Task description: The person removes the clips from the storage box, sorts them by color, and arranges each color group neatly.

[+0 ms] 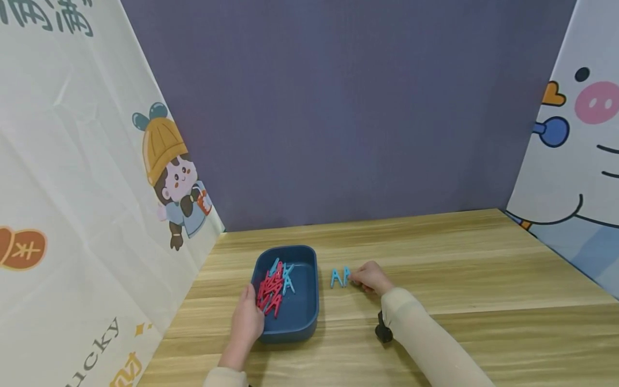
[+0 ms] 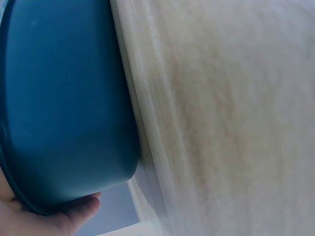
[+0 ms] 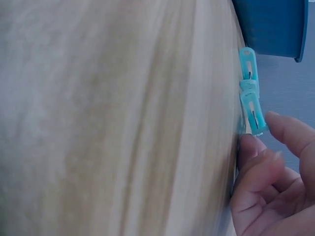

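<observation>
A dark blue tray point(image 1: 309, 301) sits on the wooden table and holds several red clips point(image 1: 268, 293) and a few light-blue clips point(image 1: 288, 277). My left hand point(image 1: 247, 321) grips the tray's near-left rim; in the left wrist view its thumb point(image 2: 74, 214) lies against the tray's wall point(image 2: 64, 98). Two light-blue clips point(image 1: 340, 277) stand side by side on the table just right of the tray. My right hand point(image 1: 369, 277) rests beside them. Its loosely curled fingertips point(image 3: 268, 147) sit at the end of the nearer clip point(image 3: 253, 110), without clearly pinching it.
The wooden table point(image 1: 459, 269) stretches to the right and toward me. A purple back wall and printed cartoon sheets at left point(image 1: 96, 215) and right point(image 1: 575, 161) enclose it. A small black device point(image 1: 383, 330) hangs under my right forearm.
</observation>
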{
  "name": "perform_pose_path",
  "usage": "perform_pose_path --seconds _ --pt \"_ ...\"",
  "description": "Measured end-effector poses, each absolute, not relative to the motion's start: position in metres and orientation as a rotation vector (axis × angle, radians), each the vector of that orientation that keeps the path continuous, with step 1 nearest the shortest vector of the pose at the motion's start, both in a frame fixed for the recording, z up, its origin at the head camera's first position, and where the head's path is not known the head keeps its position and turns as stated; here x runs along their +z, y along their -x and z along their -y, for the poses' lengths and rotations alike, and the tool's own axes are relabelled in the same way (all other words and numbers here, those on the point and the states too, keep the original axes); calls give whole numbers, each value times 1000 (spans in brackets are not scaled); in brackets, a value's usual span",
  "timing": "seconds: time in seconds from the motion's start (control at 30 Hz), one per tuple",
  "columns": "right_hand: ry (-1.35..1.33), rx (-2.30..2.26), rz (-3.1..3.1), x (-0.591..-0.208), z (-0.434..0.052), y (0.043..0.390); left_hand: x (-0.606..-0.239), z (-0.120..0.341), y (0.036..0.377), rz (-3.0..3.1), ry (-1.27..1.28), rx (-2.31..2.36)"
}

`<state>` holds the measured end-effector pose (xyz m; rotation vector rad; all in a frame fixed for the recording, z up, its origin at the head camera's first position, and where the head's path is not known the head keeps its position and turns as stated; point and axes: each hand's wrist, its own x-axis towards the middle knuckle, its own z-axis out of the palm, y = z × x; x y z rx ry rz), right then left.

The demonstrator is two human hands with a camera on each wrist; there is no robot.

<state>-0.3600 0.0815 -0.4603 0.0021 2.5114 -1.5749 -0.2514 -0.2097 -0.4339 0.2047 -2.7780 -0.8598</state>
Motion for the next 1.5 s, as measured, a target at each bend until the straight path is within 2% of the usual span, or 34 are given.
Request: perform_pose_path --seconds 0.67,1.5 --pt "-47 -1502 -2595 -462 -81 363 -434 211 251 2773 -197 -846" --pt "-77 -1628 -2541 -460 -83 363 -434 210 251 2771 -194 -841"
